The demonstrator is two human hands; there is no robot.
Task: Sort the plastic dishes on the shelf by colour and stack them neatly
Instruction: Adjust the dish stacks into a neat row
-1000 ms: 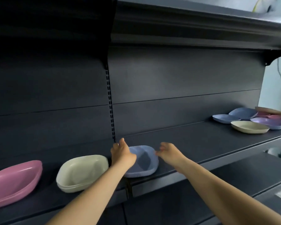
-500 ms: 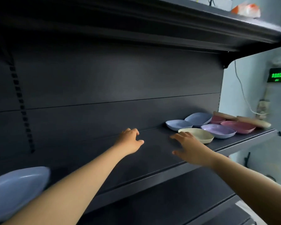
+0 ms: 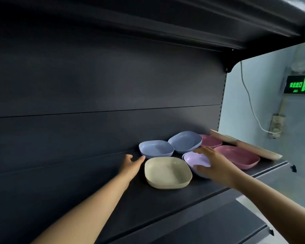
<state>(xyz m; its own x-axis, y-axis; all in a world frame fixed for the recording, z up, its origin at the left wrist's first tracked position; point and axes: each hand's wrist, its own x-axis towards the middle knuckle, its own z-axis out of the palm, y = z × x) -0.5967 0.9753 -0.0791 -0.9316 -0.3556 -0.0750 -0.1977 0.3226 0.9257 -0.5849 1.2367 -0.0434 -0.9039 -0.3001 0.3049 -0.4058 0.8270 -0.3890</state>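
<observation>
Plastic dishes: unsorted cluster now within reach at shelf right end, view swung off left stacks. Left hand spread, fingertips at blue dish; right hand spread over lilac dish, beside cream dish. Next pick starting.

Dark shelf, matte, with a dark back panel behind. All dishes sit at its right end. Near front: cream dish. Right of it, touching or nearly so, lilac dish. Behind the cream one, blue dish; a second blue dish to its right, tilted up against the far side. Further right, two pink dishes: far one, near one. At the far right edge, two beige dishes lying tilted.
</observation>
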